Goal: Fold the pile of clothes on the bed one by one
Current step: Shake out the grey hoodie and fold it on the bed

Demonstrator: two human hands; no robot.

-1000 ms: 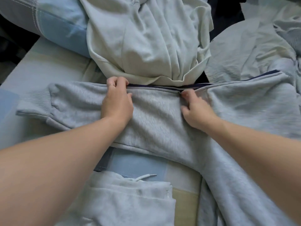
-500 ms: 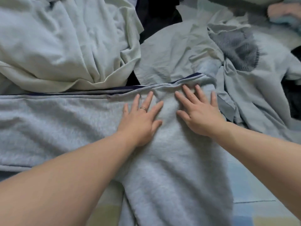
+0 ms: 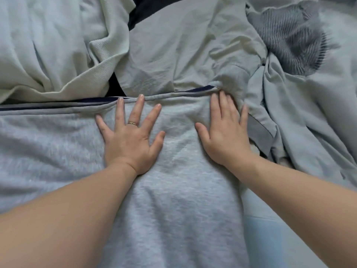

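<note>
A grey fleece garment (image 3: 179,190) with a dark navy trim along its far edge lies spread across the bed in front of me. My left hand (image 3: 131,138) presses flat on it with fingers spread, fingertips at the trimmed edge. My right hand (image 3: 226,132) lies flat on the same garment to the right, fingers straight, reaching the garment's far right corner. Behind the garment sits the pile: a pale green top (image 3: 50,49) at the left and a light grey shirt (image 3: 183,47) in the middle.
A blue-grey striped garment (image 3: 289,33) and more pale crumpled clothes (image 3: 313,113) lie at the right. Something dark (image 3: 148,6) shows between the pile's items at the top. Light blue bedsheet (image 3: 266,238) shows at the lower right.
Both hands went from pinching the garment's far edge to lying flat and have slid to the right along it. They now lie further apart than half a second ago.
</note>
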